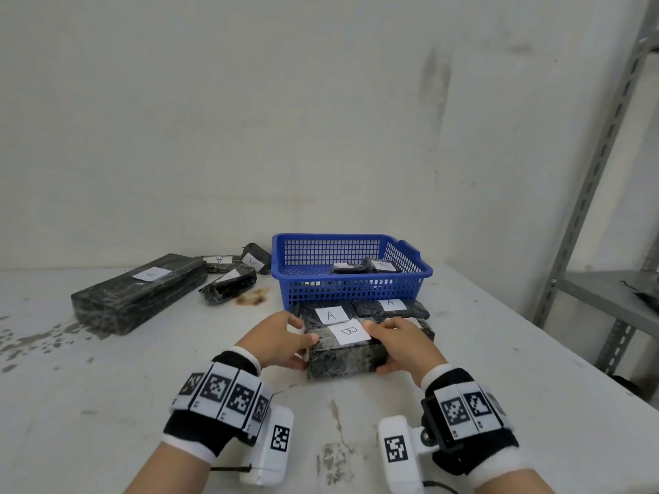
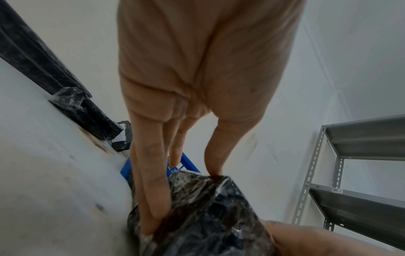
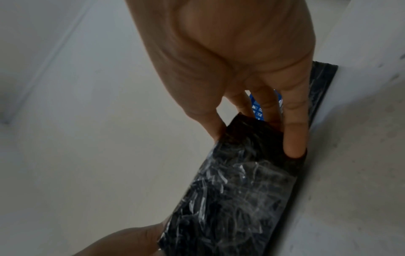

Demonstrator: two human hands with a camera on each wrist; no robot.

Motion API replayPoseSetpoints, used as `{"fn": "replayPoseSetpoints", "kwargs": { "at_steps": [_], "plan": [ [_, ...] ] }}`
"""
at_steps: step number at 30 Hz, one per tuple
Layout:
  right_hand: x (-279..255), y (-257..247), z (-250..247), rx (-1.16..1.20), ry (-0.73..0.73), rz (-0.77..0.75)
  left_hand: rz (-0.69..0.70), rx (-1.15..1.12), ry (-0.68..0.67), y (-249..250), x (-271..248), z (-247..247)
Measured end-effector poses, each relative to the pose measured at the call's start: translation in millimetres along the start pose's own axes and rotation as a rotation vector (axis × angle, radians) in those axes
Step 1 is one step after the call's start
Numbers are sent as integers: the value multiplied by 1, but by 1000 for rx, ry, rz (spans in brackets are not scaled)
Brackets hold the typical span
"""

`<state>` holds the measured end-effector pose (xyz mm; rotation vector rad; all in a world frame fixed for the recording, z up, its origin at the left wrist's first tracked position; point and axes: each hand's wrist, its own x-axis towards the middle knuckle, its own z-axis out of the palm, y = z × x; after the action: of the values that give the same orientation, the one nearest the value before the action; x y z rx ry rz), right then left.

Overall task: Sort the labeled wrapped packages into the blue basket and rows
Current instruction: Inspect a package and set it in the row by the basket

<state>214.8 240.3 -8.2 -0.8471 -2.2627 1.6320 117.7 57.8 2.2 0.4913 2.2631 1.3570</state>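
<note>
A black wrapped package labelled B (image 1: 342,354) sits on the table in front of the blue basket (image 1: 356,290). My left hand (image 1: 285,342) grips its left end, thumb on top and fingers against the side (image 2: 153,199). My right hand (image 1: 399,345) grips its right end, fingers along the far side (image 3: 293,138). Directly behind it lie two packages labelled A (image 1: 330,314) (image 1: 390,308), against the basket's front wall. Inside the basket lie two small packages, one marked B (image 1: 381,266).
At the back left lies a long black package labelled A (image 1: 142,290), with three smaller labelled packages (image 1: 228,285) beside it and a brown stain (image 1: 251,297) on the white table (image 1: 142,386). A grey metal shelf rack (image 1: 602,297) stands at the right.
</note>
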Motion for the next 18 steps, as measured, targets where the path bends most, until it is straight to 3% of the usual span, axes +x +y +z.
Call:
{"fn": "replayPoseSetpoints", "kwargs": {
  "at_steps": [18],
  "plan": [
    [-2,4,-3,-18,-56,11,19,47,-114,1,-13,1]
  ]
}}
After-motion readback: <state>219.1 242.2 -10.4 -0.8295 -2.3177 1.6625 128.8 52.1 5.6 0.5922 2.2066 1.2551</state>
